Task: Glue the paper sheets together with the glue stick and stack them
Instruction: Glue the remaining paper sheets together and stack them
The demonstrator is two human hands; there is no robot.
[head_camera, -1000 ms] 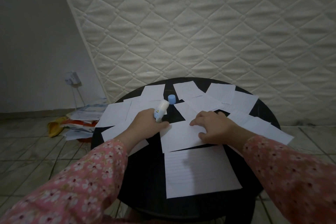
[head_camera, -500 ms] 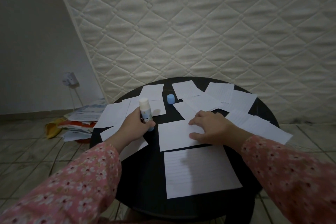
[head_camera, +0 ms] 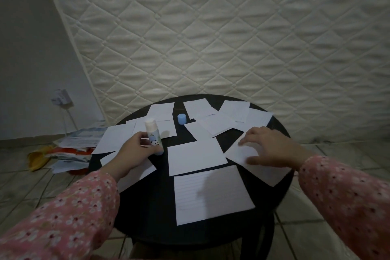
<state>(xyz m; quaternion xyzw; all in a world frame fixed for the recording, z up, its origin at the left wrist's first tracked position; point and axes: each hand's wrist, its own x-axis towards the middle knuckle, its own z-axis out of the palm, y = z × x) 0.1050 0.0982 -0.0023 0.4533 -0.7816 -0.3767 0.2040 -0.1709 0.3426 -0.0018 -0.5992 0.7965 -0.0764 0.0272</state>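
Sleeves: pink floral sleeves (head_camera: 69,215) enter from both lower corners.
Nearest sheet: a lined paper sheet (head_camera: 212,193) lies flat on the near part of the round black table (head_camera: 145,219).
Middle sheet: a plain white sheet (head_camera: 196,156) lies just beyond the lined one, its near edge overlapping the lined sheet's far edge.
Left hand: the left hand (head_camera: 135,154) grips the glue stick (head_camera: 153,136), fingers curled round its lower body; the stick stands upright with its base on the table, uncapped, white top up.
Right hand: the right hand (head_camera: 272,146) lies with spread, relaxed fingers on a tilted sheet (head_camera: 253,162) at the table's right side; its thumb rests on the paper, and nothing is pinched that can be seen.
Cap: the blue cap (head_camera: 181,118) stands on the dark tabletop beyond the glue stick, apart from it, between paper sheets.
Far sheets: more white sheets (head_camera: 223,118) lie scattered and overlapping across the far half of the table.
Floor: a pile of papers (head_camera: 78,141) lies on the tiles left of the table.
Backdrop: a quilted mattress (head_camera: 232,38) leans behind the table.
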